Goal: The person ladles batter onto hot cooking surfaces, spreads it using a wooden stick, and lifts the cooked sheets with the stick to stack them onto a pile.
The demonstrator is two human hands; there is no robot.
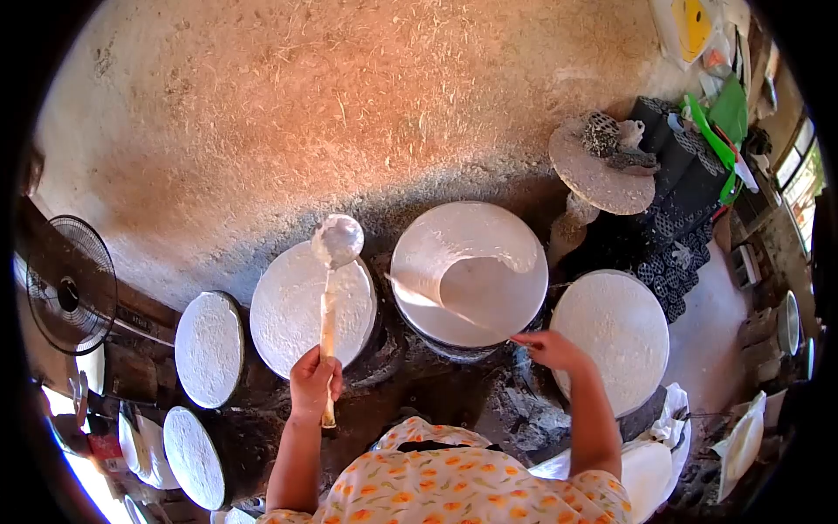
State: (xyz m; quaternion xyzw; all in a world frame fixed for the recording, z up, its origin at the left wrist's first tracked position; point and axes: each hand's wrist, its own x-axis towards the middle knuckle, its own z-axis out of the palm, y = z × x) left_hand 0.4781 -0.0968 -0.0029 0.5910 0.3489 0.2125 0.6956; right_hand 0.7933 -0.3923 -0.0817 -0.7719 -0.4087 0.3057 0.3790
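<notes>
My left hand [316, 382] is closed round the pale handle of a ladle [328, 319], which stands upright with its white-coated bowl [339, 239] over a round, white-covered pot top [301, 301]. My right hand [554, 349] pinches the end of a long thin stick [463, 316] at the right rim of a large pot [470, 210]. The stick slants across the pot's mouth. Inside, a thin whitish layer [428, 271] curves round a darker, smooth round area [489, 284]. Whether that layer hangs on the stick, I cannot tell.
To the right of the pot is another round white top [611, 341]; smaller white ones [208, 349] stand at left. A black fan [70, 286] is at the far left. Dark perforated briquettes [676, 166] are stacked by a stone pedestal [602, 175]. An earthen wall [349, 96] rises behind.
</notes>
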